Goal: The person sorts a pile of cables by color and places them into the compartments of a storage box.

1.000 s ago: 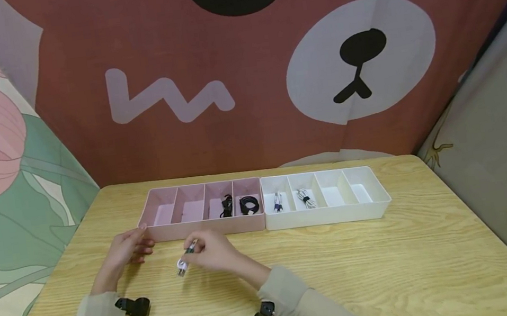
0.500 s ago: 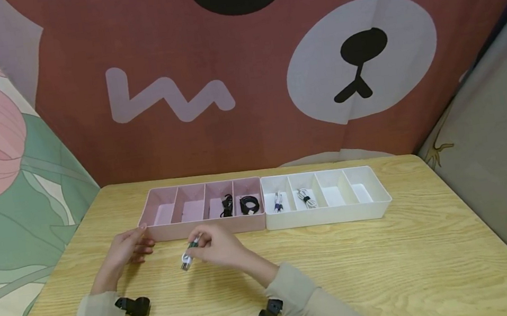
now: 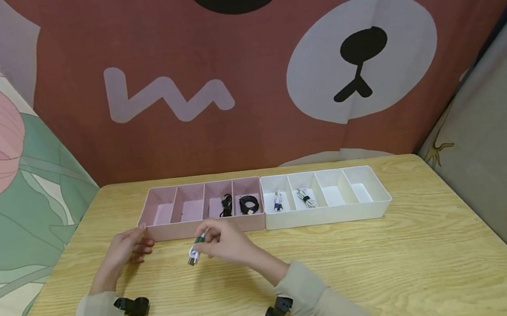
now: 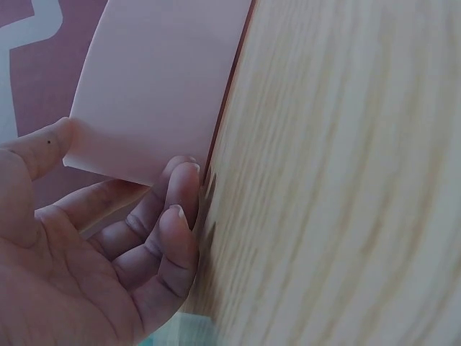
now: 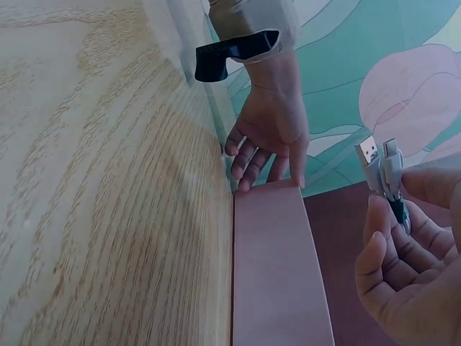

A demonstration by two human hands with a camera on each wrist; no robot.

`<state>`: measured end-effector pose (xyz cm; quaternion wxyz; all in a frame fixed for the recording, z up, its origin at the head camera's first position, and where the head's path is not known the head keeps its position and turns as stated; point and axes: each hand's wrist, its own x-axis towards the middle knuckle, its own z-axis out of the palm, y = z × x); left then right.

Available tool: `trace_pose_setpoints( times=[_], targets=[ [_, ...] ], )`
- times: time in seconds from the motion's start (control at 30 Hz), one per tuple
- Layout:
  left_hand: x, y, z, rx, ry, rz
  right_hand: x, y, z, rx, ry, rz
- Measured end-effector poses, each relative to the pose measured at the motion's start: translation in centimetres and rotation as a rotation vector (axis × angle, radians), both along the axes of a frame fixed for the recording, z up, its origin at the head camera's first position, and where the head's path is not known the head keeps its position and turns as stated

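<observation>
In the head view, my right hand (image 3: 230, 242) pinches a small bundled white USB cable (image 3: 194, 253) above the table, in front of the pink divided box (image 3: 205, 228). The right wrist view shows the cable's two metal plugs (image 5: 369, 149) sticking up, with a dark green tie (image 5: 398, 210) around the bundle. My left hand (image 3: 125, 251) rests at the box's front left corner. Seen from the left wrist, its thumb (image 4: 50, 144) touches the rim and the other fingers bend loosely beside the end. Bundled black cables (image 3: 249, 205) lie in the box's two right compartments.
A white divided box (image 3: 328, 215) stands against the pink box's right end. Its two left compartments hold bundled white cables (image 3: 306, 198). Both boxes sit near the back of the wooden table (image 3: 393, 268), before a printed cloth (image 3: 259, 125).
My right hand has moved right and slightly away from me with the white USB cable, closer to the pink box. The left hand stays at the box's corner.
</observation>
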<state>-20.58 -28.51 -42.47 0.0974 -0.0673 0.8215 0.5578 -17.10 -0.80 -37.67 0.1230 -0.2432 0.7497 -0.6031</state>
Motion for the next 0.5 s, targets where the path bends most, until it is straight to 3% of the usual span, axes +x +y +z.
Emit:
trace_pose_setpoints(
  times=[0.23, 0.5],
  targets=[
    [0.0, -0.1, -0.1, 0.006, -0.003, 0.001, 1.2, 1.1, 2.4, -0.031, -0.009, -0.005],
    [0.0, -0.1, -0.1, 0.012, -0.002, -0.002, 1.1, 2.0, 2.3, -0.051, -0.012, -0.042]
  ],
)
